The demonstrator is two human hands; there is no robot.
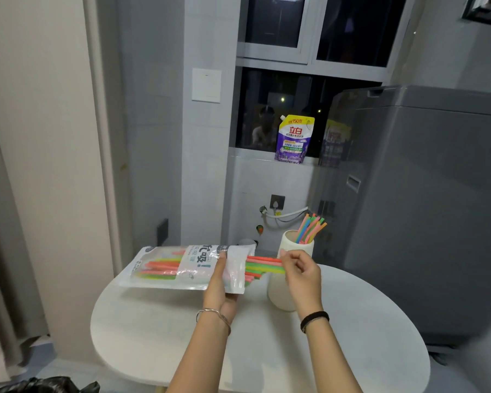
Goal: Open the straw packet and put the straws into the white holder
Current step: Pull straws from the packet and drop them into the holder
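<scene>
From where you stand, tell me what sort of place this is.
Probably a home laundry corner: a grey appliance that looks like a washing machine, a detergent pouch on the window sill, and a tap with a hose below it.

Single head view: looks forward and down, close over round table (pixel 159 336), window (pixel 281 109) beyond.
</scene>
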